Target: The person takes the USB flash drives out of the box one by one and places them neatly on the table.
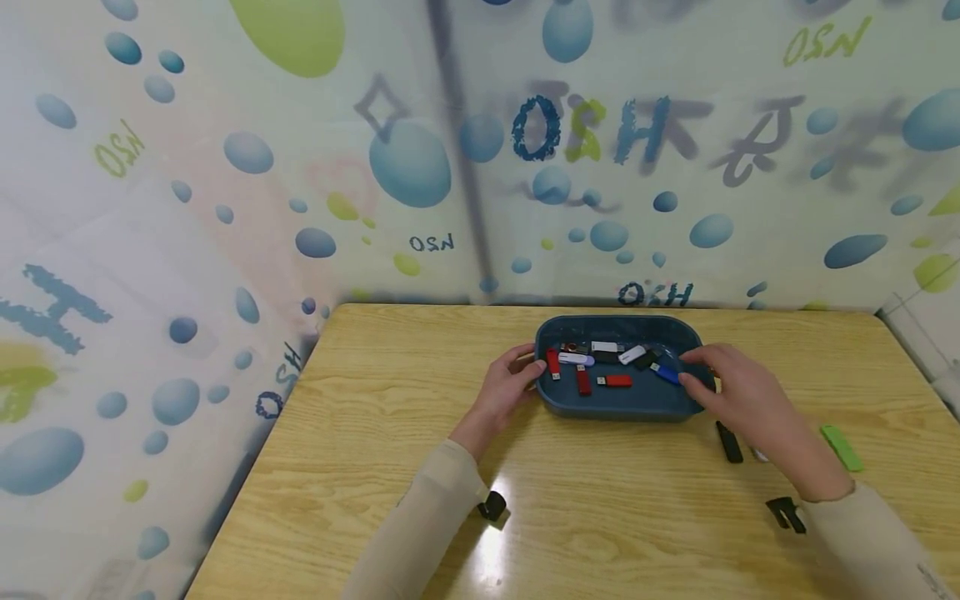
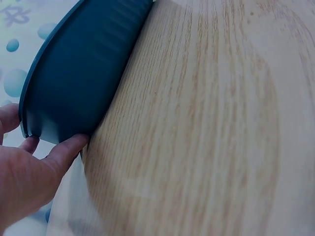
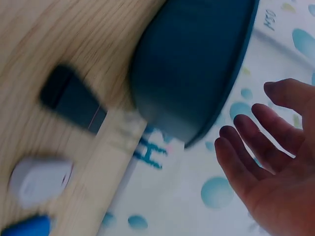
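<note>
A dark blue plastic tray stands on the wooden table, with several USB sticks lying in it. Its left end is gripped by my left hand; in the left wrist view the thumb presses low on the wall and other fingers touch the rim. My right hand is over the tray's right end, thumb and forefinger apart, near a blue USB stick. In the right wrist view its fingers are loosely bent with nothing between them. A red USB stick and a white one lie farther left inside.
Outside the tray, a black USB stick and a green one lie on the table at the right. In the right wrist view, a white rounded item and a blue item look blurred. A patterned curtain hangs behind.
</note>
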`<state>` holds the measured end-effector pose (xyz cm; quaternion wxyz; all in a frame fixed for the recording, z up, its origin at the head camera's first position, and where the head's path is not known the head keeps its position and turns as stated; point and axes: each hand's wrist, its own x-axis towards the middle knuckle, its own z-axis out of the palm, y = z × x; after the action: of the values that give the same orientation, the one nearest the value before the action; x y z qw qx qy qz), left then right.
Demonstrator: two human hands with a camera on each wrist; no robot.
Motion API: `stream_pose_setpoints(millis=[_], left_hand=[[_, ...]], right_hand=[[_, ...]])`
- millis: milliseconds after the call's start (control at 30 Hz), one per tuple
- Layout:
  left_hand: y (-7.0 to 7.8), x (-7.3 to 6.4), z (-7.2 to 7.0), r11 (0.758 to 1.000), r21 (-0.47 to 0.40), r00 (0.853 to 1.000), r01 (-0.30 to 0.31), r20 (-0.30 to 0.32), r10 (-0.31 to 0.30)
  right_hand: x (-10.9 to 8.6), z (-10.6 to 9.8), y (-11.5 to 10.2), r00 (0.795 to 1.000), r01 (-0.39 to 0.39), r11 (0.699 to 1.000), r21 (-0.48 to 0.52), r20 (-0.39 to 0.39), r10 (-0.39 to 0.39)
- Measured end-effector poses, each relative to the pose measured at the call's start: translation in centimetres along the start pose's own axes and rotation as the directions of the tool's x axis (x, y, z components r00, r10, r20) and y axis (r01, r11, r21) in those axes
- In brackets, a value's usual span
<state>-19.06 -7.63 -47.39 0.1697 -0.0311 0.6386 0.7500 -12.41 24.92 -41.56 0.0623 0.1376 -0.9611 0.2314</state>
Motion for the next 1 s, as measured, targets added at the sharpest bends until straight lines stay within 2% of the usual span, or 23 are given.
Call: stream_pose_setpoints(millis=[233, 467, 800, 1000], left_hand=[[-0.1, 0.0, 0.0, 1.0, -0.004, 1.0, -0.006, 0.0, 0.006], [-0.1, 0.0, 0.1, 1.0, -0.006, 1.0, -0.009, -0.001, 0.009], [-0.1, 0.1, 0.1, 1.0, -0.015, 1.0, -0.004, -0.011, 0.004], [-0.2, 0.1, 0.1, 1.0, -0.006, 1.0, -0.007, -0.011, 0.007]], right_hand=[[2.4, 1.8, -1.5, 0.997, 0.059, 0.998, -0.013, 0.057, -0.058], [4.1, 3.1, -2.6, 0.989, 0.082, 0.996, -0.019, 0.128, -0.079], [6.1, 4.7, -2.7, 0.969, 0.075, 0.997, -0.003, 0.235, -0.072], [6.9, 5.4, -2.5, 0.951, 0.106, 0.994, 0.01, 0.29, -0.104]])
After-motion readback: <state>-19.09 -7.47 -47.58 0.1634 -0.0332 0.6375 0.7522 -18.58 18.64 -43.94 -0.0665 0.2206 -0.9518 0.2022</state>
